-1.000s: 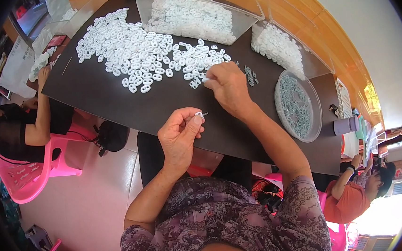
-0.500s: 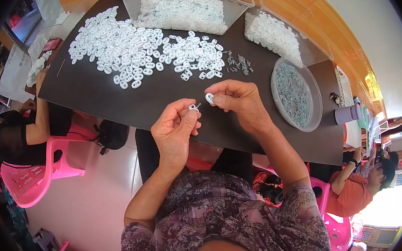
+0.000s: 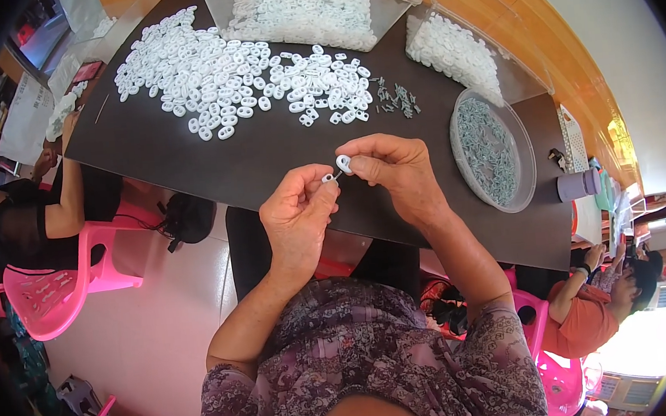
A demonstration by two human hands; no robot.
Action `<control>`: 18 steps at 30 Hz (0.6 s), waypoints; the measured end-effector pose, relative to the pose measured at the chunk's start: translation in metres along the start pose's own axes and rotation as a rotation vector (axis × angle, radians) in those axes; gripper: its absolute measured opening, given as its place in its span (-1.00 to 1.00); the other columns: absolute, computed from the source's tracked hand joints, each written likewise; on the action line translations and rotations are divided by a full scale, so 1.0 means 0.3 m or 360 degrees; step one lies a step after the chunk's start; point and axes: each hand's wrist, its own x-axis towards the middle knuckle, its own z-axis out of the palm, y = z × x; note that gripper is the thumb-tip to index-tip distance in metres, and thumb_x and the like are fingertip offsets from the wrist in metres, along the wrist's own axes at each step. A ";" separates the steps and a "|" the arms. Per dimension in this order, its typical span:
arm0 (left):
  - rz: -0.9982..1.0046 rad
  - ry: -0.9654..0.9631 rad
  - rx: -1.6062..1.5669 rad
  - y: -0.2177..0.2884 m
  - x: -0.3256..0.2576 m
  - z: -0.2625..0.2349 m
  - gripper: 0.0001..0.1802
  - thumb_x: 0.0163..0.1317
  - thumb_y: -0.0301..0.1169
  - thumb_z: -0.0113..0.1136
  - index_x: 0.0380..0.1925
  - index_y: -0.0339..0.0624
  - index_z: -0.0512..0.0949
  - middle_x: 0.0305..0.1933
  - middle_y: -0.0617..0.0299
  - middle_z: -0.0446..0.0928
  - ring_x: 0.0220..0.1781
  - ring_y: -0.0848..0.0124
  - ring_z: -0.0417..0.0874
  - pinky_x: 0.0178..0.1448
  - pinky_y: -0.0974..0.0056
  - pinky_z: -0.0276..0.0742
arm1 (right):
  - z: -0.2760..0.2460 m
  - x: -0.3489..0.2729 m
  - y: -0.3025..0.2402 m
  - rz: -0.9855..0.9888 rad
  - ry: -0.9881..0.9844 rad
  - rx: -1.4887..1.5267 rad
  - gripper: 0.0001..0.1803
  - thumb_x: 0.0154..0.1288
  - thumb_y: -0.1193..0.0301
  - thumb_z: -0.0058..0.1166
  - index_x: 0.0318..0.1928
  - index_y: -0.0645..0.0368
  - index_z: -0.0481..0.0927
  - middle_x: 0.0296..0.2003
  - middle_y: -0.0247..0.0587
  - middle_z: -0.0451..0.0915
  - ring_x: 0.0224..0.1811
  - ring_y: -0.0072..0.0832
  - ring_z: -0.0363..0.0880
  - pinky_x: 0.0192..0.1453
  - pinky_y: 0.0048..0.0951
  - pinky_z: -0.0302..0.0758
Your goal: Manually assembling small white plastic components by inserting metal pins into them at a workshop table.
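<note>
Over the near part of the dark table, my left hand point(image 3: 300, 218) pinches a small white plastic piece point(image 3: 328, 179) between thumb and fingers. A thin grey pin point(image 3: 337, 174) sticks out of it toward the right. My right hand point(image 3: 397, 173) is closed on a white oval plastic part point(image 3: 343, 162) with a hole in it. The pin's tip is at or just touching that part; whether it has entered the hole I cannot tell. Beyond my hands lie a big heap of white two-holed oval parts point(image 3: 189, 74), a smaller white pile point(image 3: 323, 87) and loose grey pins point(image 3: 396, 101).
A round clear tub point(image 3: 527, 163) of grey pins stands on the right, with a purple cup point(image 3: 578, 186) beside it. Two clear bins point(image 3: 391, 4) of white pieces line the back. One person point(image 3: 59, 202) sits at the left, another point(image 3: 580, 317) at the right.
My left hand has moved right and slightly up, bringing the pin up to the white oval part. My right hand has shifted only a little.
</note>
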 end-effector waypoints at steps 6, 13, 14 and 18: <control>-0.0015 0.0029 0.0029 -0.004 -0.001 -0.001 -0.84 0.18 -0.60 0.13 -0.22 -0.32 0.53 -0.45 0.38 0.47 -0.49 0.70 0.42 -0.45 0.59 0.33 | 0.009 0.000 0.004 -0.0095 -0.0010 -0.0138 -0.82 0.15 0.57 0.13 -0.20 0.27 0.64 -0.40 -0.40 0.60 -0.40 -0.75 0.42 -0.35 -0.70 0.32; 0.0001 0.0032 0.0014 0.001 -0.003 0.003 -0.85 0.18 -0.63 0.11 -0.22 -0.34 0.53 -0.45 0.38 0.45 -0.47 0.70 0.40 -0.40 0.59 0.35 | 0.013 -0.001 0.021 -0.0154 -0.0006 -0.0188 -0.82 0.16 0.61 0.11 -0.19 0.30 0.64 -0.38 -0.36 0.61 -0.32 -0.72 0.47 -0.22 -0.67 0.41; 0.0002 0.0032 0.0014 0.002 -0.004 0.002 -0.85 0.18 -0.63 0.11 -0.22 -0.34 0.53 -0.45 0.38 0.45 -0.47 0.70 0.40 -0.40 0.59 0.35 | 0.014 -0.002 0.021 -0.0153 -0.0007 -0.0186 -0.82 0.16 0.61 0.10 -0.20 0.30 0.64 -0.37 -0.35 0.61 -0.31 -0.71 0.48 -0.20 -0.66 0.41; -0.0002 0.0043 -0.0008 -0.002 -0.003 0.001 -0.85 0.18 -0.63 0.10 -0.23 -0.35 0.52 -0.44 0.38 0.45 -0.47 0.70 0.40 -0.40 0.59 0.35 | 0.018 -0.004 0.021 -0.0151 0.0004 -0.0180 -0.82 0.16 0.62 0.10 -0.20 0.31 0.64 -0.37 -0.34 0.62 -0.30 -0.69 0.49 -0.18 -0.64 0.43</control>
